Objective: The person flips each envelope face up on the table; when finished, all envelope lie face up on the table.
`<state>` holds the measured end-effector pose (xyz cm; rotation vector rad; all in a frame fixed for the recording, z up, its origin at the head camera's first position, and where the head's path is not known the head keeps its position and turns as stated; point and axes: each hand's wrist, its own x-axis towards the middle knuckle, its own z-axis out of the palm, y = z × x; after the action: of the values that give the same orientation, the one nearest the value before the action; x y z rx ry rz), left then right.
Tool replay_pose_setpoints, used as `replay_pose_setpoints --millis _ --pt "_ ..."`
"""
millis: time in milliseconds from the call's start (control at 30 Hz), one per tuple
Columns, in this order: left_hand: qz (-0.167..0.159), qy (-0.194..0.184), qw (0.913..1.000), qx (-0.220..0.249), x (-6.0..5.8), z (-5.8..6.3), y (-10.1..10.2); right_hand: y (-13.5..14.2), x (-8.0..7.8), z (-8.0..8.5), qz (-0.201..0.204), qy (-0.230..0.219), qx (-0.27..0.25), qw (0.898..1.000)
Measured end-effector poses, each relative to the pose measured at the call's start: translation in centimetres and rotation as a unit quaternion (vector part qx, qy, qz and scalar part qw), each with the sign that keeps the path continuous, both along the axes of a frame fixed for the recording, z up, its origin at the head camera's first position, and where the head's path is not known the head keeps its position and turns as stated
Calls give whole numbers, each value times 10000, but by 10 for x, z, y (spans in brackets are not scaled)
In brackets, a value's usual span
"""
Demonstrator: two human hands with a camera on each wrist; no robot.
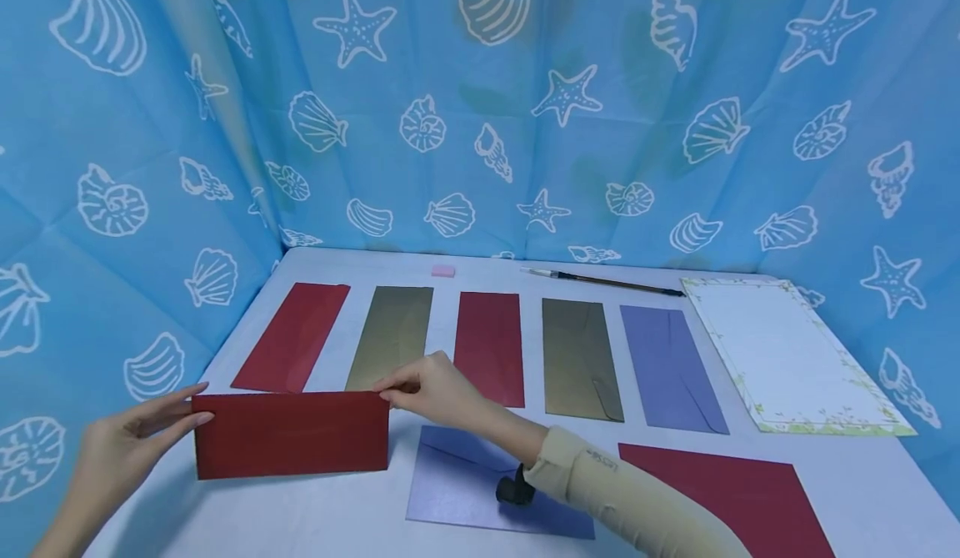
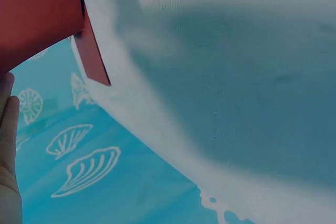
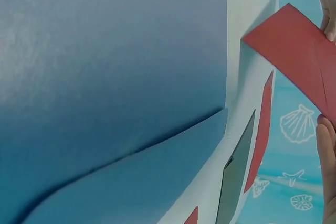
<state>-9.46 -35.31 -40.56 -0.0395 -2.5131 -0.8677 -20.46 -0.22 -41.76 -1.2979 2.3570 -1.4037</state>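
A dark red envelope [image 1: 292, 437] is held up on its long side over the near left of the table, its face toward me. My left hand [image 1: 123, 449] pinches its upper left corner, with the thumb in front. At the upper right corner, the thumb and fingers of my right hand [image 1: 438, 387] grip the edge. The right wrist view shows the same red envelope [image 3: 294, 51] tilted between both hands. Below my right forearm lies a purple envelope [image 1: 450, 491] with its flap visible, partly covered by the arm and a black wrist device [image 1: 514, 489].
Behind the hands runs a row of red [image 1: 300, 324], gold [image 1: 393, 316] and purple envelopes [image 1: 667, 358]. Another red envelope [image 1: 750, 491] lies at the near right. A pink eraser [image 1: 443, 271], a brush [image 1: 607, 281] and a floral-bordered sheet [image 1: 787, 349] sit farther back, before a blue curtain [image 1: 465, 66].
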Motion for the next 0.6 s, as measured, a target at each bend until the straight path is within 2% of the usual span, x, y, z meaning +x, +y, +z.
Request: replay_pose_setpoints --millis 100,300,433,600 --pt "-57 -217 9997 77 -5 -3 -2 -1 0 -1 -91 -119 88 9998" --pt "-223 -868 9958 195 -11 -11 -8 -4 -2 -7 -212 -21 388 9990" --pt "-346 -1324 9906 52 -18 -17 -10 -5 -5 -15 -165 -39 605 9980" --pt "-454 -1864 9814 107 -25 -27 -11 -8 -5 -21 -183 -2 910 9957"
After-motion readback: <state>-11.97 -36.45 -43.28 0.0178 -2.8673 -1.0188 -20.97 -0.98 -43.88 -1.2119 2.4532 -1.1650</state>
